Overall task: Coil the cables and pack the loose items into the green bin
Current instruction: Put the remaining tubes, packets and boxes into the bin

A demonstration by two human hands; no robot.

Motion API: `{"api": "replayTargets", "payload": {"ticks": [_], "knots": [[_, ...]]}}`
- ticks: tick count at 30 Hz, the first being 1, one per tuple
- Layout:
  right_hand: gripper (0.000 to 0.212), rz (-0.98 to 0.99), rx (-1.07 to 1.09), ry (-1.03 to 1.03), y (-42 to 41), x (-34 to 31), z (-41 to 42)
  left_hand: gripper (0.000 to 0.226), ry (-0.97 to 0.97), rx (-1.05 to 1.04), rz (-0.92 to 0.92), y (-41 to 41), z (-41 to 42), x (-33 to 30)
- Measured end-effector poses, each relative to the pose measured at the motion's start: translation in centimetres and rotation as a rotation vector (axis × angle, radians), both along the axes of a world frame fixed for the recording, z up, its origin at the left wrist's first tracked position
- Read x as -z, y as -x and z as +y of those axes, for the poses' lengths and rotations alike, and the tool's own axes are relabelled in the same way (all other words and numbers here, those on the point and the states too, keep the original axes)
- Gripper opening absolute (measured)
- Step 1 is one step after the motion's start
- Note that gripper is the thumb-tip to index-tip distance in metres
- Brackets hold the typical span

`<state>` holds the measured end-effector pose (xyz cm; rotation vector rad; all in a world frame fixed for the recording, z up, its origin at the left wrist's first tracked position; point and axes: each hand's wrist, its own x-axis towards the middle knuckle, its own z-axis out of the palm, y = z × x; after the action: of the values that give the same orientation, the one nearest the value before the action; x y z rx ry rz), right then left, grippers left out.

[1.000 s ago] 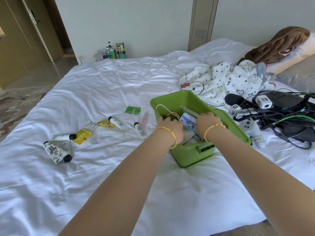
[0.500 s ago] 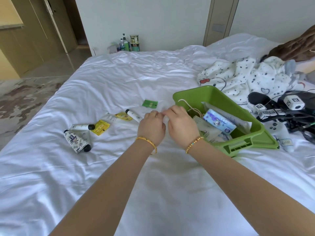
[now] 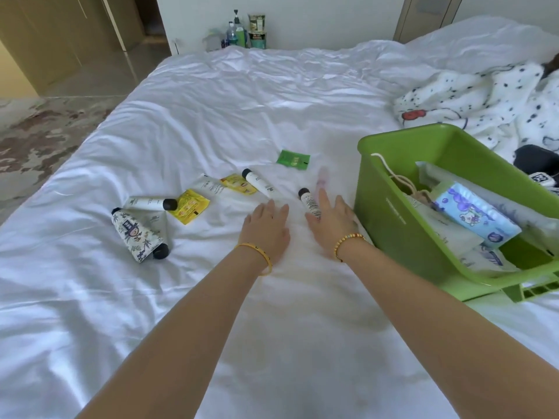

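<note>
Both hands reach out over the bed for the small tubes left to pack.

The bed (image 3: 211, 122) carries everything; the green bin (image 3: 390, 189) sits toward its right edge, likely within easy reach for dropping, already holding packets and a cord. The left hand (image 3: 266, 228) and right hand (image 3: 331, 223) hover empty, fingers straight and slightly apart. The right hand's fingertips (image 3: 323, 197) are at a black-capped tube (image 3: 309, 203); other tubes and sachets lie toward the left edge.

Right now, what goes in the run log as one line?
phase: reaching for loose items | left hand: open, empty | right hand: open, by small tube | green bin: partly packed
</note>
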<state>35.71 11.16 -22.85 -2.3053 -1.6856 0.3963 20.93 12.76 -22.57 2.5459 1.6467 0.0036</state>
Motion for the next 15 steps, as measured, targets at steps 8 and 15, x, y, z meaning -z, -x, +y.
{"api": "replayTargets", "payload": {"ticks": [8, 15], "knots": [[0.044, -0.252, -0.046, -0.038, 1.0, 0.4, 2.5, 0.048, -0.066, -0.089, 0.057, -0.5, 2.3, 0.4], [0.043, -0.288, -0.074, 0.015, 1.3, 0.2, 1.9, 0.056, -0.037, -0.033, 0.231, -0.8, 2.0, 0.1]]}}
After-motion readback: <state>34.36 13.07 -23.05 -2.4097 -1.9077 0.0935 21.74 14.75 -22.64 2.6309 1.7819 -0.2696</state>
